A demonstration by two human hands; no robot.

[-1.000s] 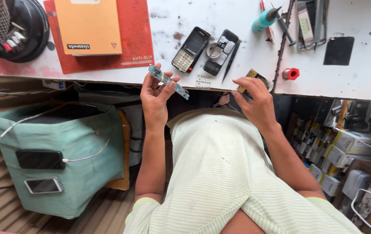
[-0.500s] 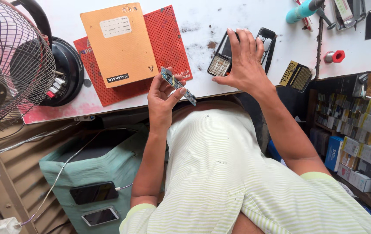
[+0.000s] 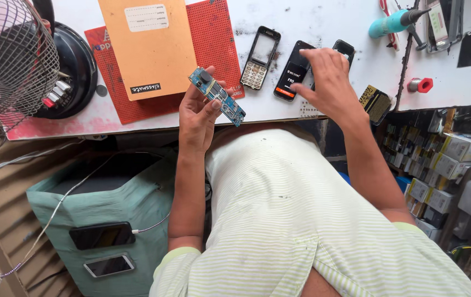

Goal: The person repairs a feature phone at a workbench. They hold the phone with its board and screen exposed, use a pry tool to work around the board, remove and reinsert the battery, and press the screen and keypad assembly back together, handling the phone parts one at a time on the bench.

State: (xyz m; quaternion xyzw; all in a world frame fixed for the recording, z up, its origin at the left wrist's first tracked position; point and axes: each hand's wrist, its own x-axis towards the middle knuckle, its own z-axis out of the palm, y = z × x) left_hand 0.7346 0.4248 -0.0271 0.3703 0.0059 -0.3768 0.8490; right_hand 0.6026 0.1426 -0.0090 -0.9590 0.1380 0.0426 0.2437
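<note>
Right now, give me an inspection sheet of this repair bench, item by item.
Surface: white worktop, stained and scuffed.
Job's things: blue circuit board; black phone body; keypad front cover.
Clutter: orange notebook on red perforated mat; teal-handled tool; red-capped part; wire-guard fan.
Grippers: left hand holds the circuit board above the bench edge; right hand rests fingers on the phone body.
Cables: white charging cable runs to a phone on a green bag.
Surroundings: shelves of small boxes at the right.
</note>
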